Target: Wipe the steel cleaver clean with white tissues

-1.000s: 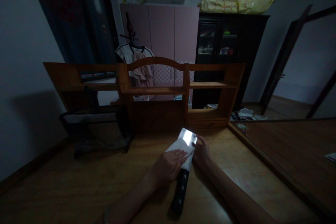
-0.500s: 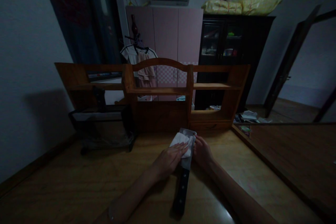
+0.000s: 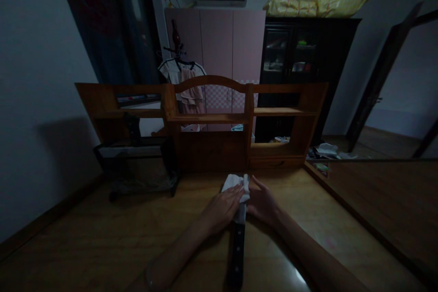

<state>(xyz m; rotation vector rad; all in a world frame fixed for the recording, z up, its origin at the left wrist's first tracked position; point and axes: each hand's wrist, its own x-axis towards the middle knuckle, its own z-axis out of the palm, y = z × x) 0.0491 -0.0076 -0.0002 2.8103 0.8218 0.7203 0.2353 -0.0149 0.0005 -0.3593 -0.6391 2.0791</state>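
Note:
A cleaver with a black handle (image 3: 237,255) stands on its edge on the wooden desk (image 3: 102,246), its blade seen almost edge-on. My left hand (image 3: 222,207) presses a white tissue (image 3: 236,183) flat against the blade's left side, fingers stretched out. My right hand (image 3: 265,203) lies against the blade's right side, fingers together and touching the tissue's top. The blade is mostly hidden between both hands.
A wooden shelf unit (image 3: 212,118) stands at the back of the desk. A dark metal rack (image 3: 137,164) sits to its left. A second wooden surface (image 3: 379,196) adjoins on the right. Behind are a pink wardrobe (image 3: 215,41) and a dark cabinet (image 3: 301,54).
The blade has turned from lying flat and shiny to standing edge-on. The tissue now covers more of it, and both hands have closed in on its sides.

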